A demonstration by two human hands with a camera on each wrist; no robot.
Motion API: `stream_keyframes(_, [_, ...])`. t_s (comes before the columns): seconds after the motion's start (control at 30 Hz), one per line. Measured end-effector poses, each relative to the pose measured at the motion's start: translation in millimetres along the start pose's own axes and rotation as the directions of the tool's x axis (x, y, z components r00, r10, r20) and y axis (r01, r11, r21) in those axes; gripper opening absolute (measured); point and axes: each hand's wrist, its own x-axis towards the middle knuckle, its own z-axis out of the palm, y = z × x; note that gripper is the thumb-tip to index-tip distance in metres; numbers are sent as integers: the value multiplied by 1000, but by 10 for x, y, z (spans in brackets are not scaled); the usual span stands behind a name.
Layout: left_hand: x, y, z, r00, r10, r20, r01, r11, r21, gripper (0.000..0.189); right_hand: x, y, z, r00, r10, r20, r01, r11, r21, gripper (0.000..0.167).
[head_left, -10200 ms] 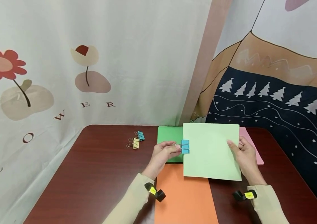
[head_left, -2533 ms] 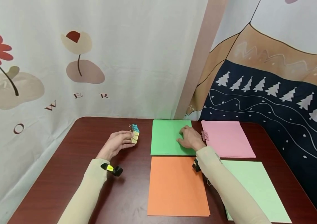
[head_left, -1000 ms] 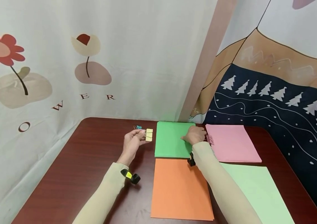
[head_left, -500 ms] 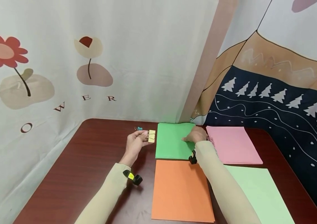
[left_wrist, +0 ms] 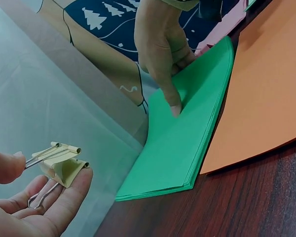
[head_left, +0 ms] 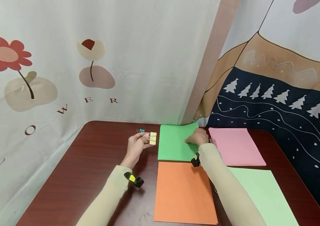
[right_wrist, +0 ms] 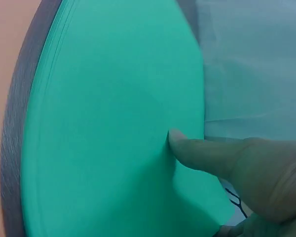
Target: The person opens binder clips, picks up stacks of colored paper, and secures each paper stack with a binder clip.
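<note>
My left hand (head_left: 136, 147) pinches a pale yellow binder clip (head_left: 152, 138) by its wire handles, just left of the green paper stack (head_left: 174, 142) and apart from it. In the left wrist view, the thumb is on the clip's upper handle and the fingers are below. My right hand (head_left: 200, 137) grips the stack's right side, thumb (right_wrist: 192, 148) on top; its other fingers are mostly hidden at the far edge. That side of the green sheets bends up off the table in the left wrist view. Behind my left hand lies a blue binder clip (head_left: 141, 130).
Orange paper (head_left: 185, 194) lies in front of the green stack. To the right are a pink stack (head_left: 236, 146), with a pink clip partly hidden at its left edge, and light green paper (head_left: 264, 191), partly under my right forearm. A curtain (head_left: 137, 78) hangs behind the brown table (head_left: 92, 157).
The light green paper, held and clipped in blue earlier, now lies at the right. My left hand has picked up the yellow clip and brought it right; the last half second shows little movement.
</note>
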Motion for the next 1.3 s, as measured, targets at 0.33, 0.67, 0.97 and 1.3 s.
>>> stream_keyframes(0.33, [4, -16, -39, 1000, -5, -1, 5, 1000, 2, 29, 5, 156, -13, 993, -115, -18, 116, 972, 205, 18])
stream_keyframes(0.67, [-38, 35, 9, 1000, -8, 27, 8, 1000, -3, 31, -85, 185, -104, 996, -78, -51, 92, 892, 443, 52])
stream_keyframes(0.97, [-105, 87, 86, 1000, -23, 10, 23, 1000, 10, 29, -227, 245, -185, 991, -106, -80, 133, 805, 578, 53])
stream_keyframes(1.3, [-197, 138, 233, 999, 11, 34, -10, 999, -43, 28, -392, 453, -370, 981, -89, -173, 181, 738, 650, 44])
